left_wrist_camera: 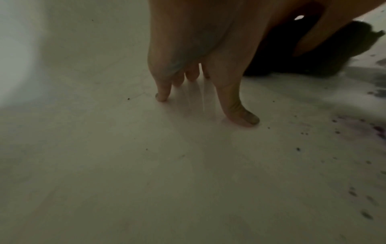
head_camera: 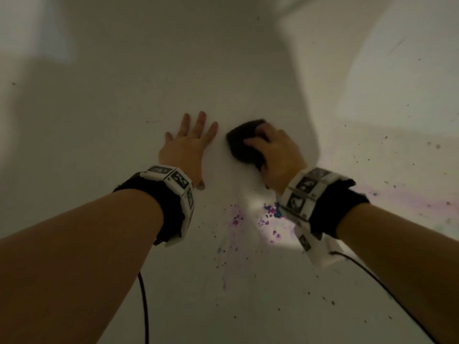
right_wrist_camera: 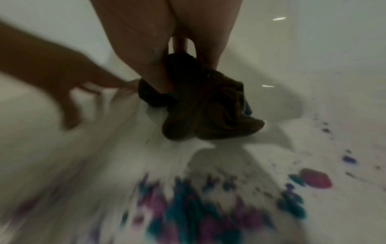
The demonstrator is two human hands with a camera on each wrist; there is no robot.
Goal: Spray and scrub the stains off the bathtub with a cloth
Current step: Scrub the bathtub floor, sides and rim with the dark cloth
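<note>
My right hand [head_camera: 270, 145] grips a dark bunched cloth [head_camera: 242, 144] and presses it on the white bathtub floor [head_camera: 173, 83]. In the right wrist view the cloth [right_wrist_camera: 208, 112] bulges out below my fingers [right_wrist_camera: 144, 54]. My left hand [head_camera: 188, 140] lies flat beside it, fingers spread on the tub; its fingertips [left_wrist_camera: 242, 118] touch the surface in the left wrist view. Purple and teal stains [head_camera: 248, 219] spatter the floor nearer me, between my wrists, and show large and blurred as stains [right_wrist_camera: 188, 211] in the right wrist view.
Dark specks and a faint pink smear [head_camera: 407, 194] cover the tub's right slope. The tub walls [head_camera: 372, 58] rise to the right and at the far end. Black cables [head_camera: 144, 306] hang from both wrist bands.
</note>
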